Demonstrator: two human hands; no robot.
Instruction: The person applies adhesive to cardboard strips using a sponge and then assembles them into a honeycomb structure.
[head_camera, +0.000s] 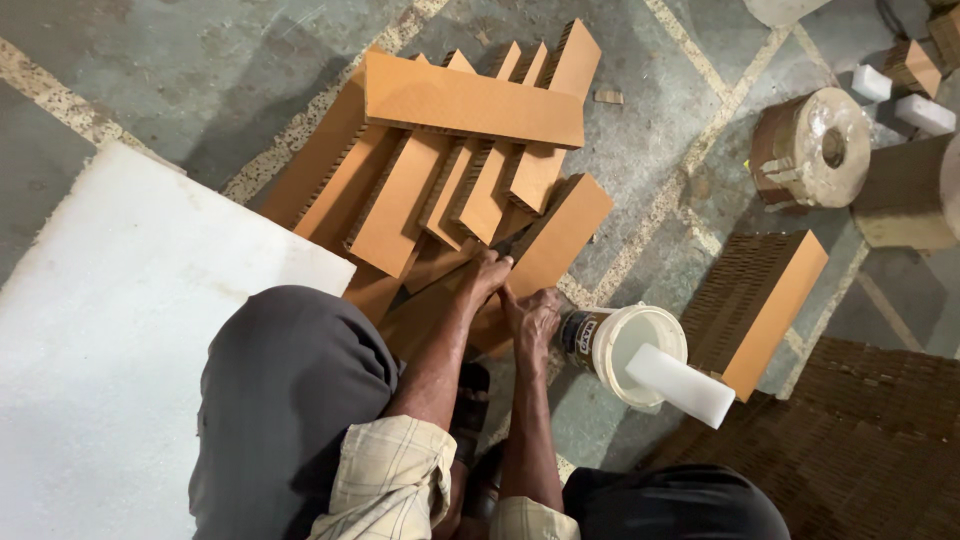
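Observation:
I squat on the floor over a pile of brown honeycomb cardboard strips (470, 100). My left hand (487, 275) has its fingers curled on the near end of one angled cardboard strip (560, 230). Just beside and below it, my right hand (532, 318) grips the same strip at its lower edge. The two hands touch each other. Whether anything small sits between the fingers is hidden.
A white plastic bucket (612, 340) with a white foam block (680, 385) in it stands right of my hands. A thick honeycomb block (765, 300) lies further right, with a tape roll (815, 145) behind it. A large white sheet (110, 330) covers the floor at left.

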